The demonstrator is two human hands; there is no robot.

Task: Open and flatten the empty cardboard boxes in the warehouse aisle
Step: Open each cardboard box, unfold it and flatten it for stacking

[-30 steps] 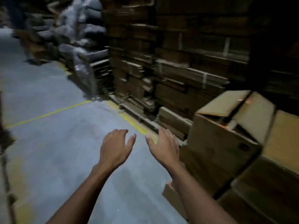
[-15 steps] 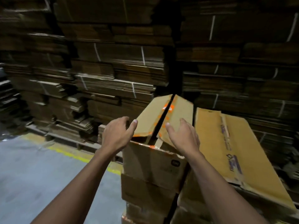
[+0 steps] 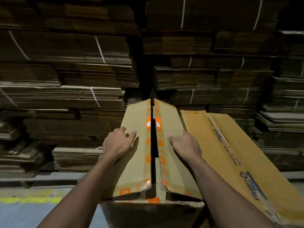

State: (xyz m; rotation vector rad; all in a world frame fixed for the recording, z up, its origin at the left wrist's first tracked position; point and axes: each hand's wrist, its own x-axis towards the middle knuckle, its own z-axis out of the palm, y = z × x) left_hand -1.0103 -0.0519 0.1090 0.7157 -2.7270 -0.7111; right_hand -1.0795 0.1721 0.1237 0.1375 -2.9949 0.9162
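Observation:
A brown cardboard box (image 3: 136, 170) with orange tape along its top seam stands right in front of me. Its two top flaps are slightly raised, with a dark gap between them. My left hand (image 3: 117, 143) lies on the left flap with fingers over its outer edge. On the right flap my right hand (image 3: 185, 145) lies with fingers spread and fairly straight. Whether either hand curls under a flap edge is hidden. A second box (image 3: 230, 153), printed with blue lettering, lies tilted just to the right.
Tall stacks of flattened, strapped cardboard (image 3: 74, 71) fill the whole background on pallets. Grey floor (image 3: 24, 214) with a yellow line (image 3: 29, 199) shows at the lower left. More boxes sit under the one I touch.
My view turned from the aisle floor to the boxes. Both hands moved forward from mid-air onto the taped box's top flaps, and I am now closer above it.

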